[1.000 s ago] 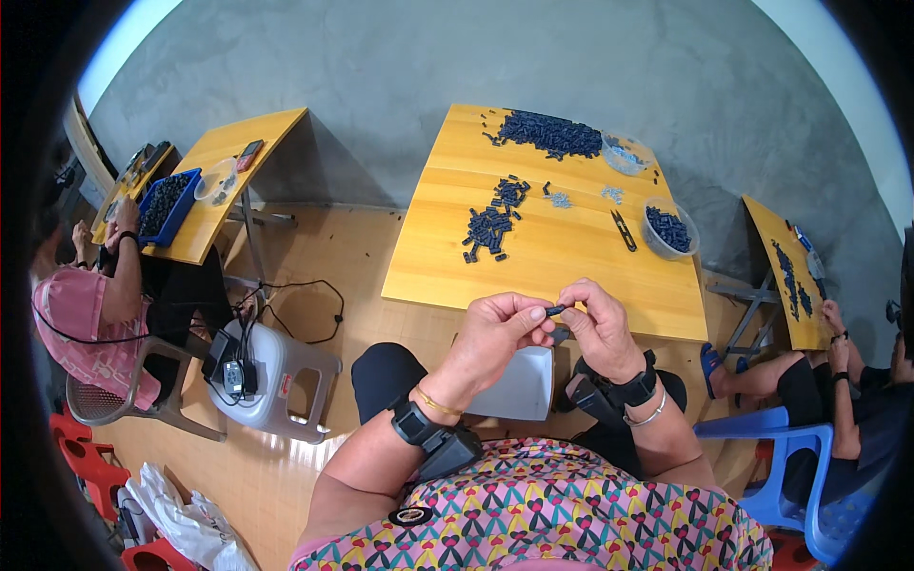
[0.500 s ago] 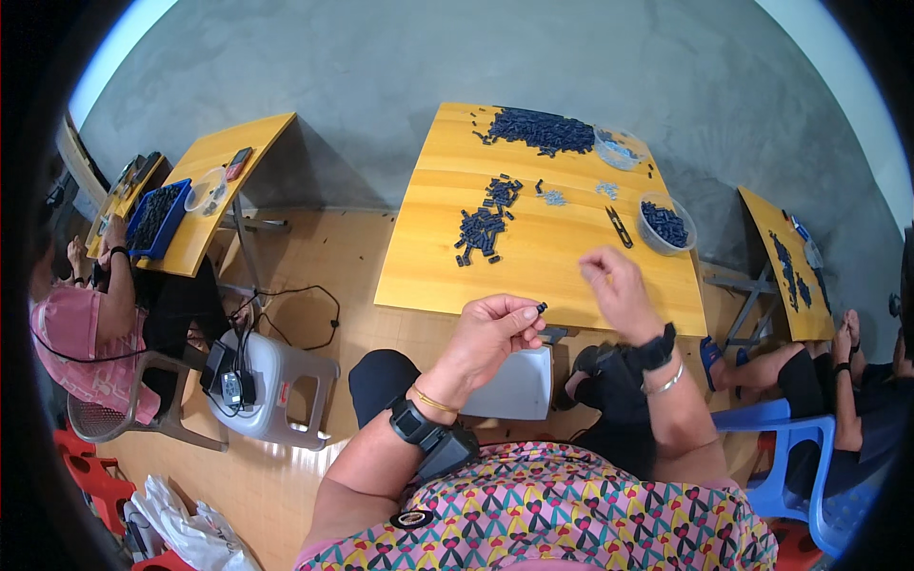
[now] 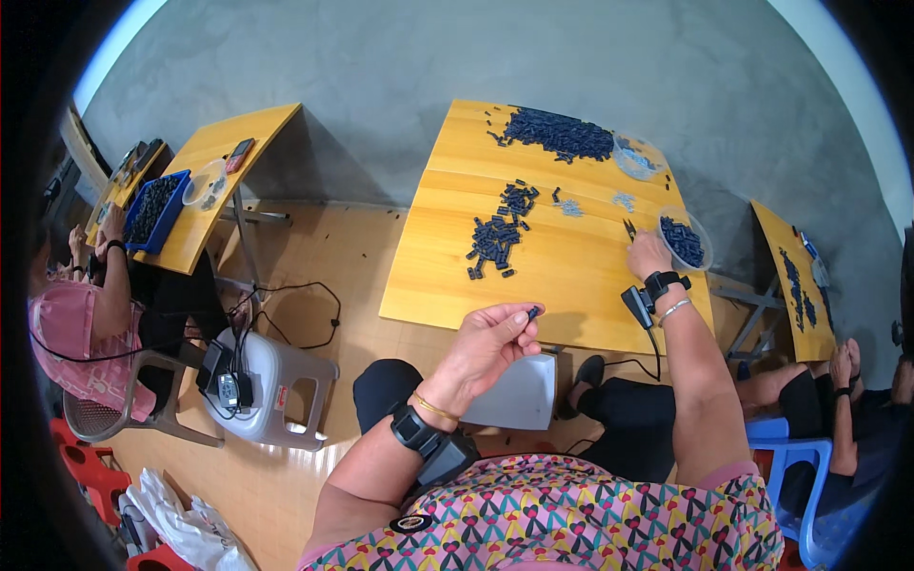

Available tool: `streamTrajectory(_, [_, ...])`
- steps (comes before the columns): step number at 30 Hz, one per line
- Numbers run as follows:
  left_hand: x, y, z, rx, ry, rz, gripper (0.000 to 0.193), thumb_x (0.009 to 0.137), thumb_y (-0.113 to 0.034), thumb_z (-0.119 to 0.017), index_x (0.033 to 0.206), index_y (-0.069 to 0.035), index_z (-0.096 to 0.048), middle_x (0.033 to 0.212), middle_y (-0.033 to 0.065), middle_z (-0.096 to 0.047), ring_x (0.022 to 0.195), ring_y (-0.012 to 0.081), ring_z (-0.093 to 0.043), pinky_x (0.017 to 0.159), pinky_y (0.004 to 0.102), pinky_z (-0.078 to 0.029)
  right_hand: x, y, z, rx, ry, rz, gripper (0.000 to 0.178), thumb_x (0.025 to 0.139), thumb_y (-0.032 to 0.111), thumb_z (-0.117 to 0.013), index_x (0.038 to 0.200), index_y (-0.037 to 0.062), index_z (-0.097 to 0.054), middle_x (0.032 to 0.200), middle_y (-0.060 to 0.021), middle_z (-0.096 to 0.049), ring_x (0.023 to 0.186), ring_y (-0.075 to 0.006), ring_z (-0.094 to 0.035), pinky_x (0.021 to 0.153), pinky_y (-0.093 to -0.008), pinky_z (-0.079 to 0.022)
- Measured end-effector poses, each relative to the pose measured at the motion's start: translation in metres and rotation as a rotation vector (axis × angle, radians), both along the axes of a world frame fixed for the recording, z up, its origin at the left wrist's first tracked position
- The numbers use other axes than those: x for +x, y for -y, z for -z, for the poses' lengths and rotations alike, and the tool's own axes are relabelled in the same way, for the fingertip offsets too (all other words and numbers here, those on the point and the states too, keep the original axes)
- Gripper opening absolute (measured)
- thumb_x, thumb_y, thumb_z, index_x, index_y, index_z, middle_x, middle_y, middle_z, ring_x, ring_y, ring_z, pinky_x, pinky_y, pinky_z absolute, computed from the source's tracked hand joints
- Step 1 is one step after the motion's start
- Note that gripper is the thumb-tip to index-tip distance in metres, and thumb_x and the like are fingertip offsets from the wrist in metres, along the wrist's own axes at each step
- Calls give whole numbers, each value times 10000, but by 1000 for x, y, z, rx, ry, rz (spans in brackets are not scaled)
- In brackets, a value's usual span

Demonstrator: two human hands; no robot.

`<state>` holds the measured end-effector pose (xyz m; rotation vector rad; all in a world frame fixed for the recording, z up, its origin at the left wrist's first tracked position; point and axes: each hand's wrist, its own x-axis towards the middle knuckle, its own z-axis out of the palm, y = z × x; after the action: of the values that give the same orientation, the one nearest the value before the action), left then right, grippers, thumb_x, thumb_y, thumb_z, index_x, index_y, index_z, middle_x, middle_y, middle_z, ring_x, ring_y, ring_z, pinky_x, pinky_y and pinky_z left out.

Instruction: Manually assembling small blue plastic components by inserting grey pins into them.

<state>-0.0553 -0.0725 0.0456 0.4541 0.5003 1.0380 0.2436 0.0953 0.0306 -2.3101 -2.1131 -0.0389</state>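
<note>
Grey wall (image 3: 476,48) runs behind at least three yellow wood-topped tables: one (image 3: 571,276) before the wearer, one (image 3: 257,133) to the left, one (image 3: 809,338) to the right. On the middle one I count three heaps of small dark pieces, too many to number singly: one broad heap (image 3: 557,133) along the back edge and two smaller, almost joined ones (image 3: 493,243) nearer. Two little clusters of pale bits (image 3: 569,206) sit beside them, and two clear tubs stand at the right side, one with pale blue contents (image 3: 657,164), the other full of dark pieces (image 3: 707,238).

The wearer's left hand (image 3: 490,343) is held up just off the front edge, thumb and fingers pinching one dark piece (image 3: 532,313). The right hand (image 3: 650,255) reaches over the table next to the full tub, at one pair of black snips (image 3: 629,229); the tips show past it, but I can't tell whether the fingers have closed round the handles.

One blue tray (image 3: 181,205) lies on the left table.
</note>
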Motion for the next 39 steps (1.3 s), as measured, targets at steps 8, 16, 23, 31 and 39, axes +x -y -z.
streamTrajectory(8, [-3,-1,1,15,103,12,164,899,-116,-512,993,6,-571,802,44,-578,685,112,-547,680,277,-508,8,-5,17,54,-27,-4,266,785,59,-502,1037,-16,-466,1032,-262,-536,973,-418,-547,838,-443,-453])
streamTrajectory(16, [-2,15,-15,112,148,-1,148,893,-103,-518,988,-4,-573,810,48,-577,688,109,-538,682,274,-500,16,49,26,134,-309,-57,325,740,35,-505,1056,-32,-471,1017,-266,-573,987,-410,-544,822,-448,-440])
streamTrajectory(23, [7,37,-34,206,77,-4,209,898,-94,-508,1060,25,-560,809,30,-554,706,103,-526,725,288,-508,-14,137,-15,-95,-1808,-11,365,729,-12,-504,1092,-8,-473,789,-90,-560,659,-172,-533,640,-296,-464])
streamTrajectory(31, [17,52,-42,329,-22,-90,170,897,-73,-502,1025,13,-573,803,28,-559,709,103,-532,733,300,-521,-92,234,-84,-225,-2079,-370,242,845,36,-473,1079,52,-410,751,-38,-469,593,-89,-417,532,-209,-359])
streamTrajectory(39, [16,57,-44,324,-71,-155,128,878,-50,-531,980,-1,-591,829,46,-610,713,125,-578,709,297,-528,-112,253,-94,34,-1219,-564,358,899,93,-441,1236,-24,-426,1010,-129,-588,825,-212,-579,740,-286,-452])
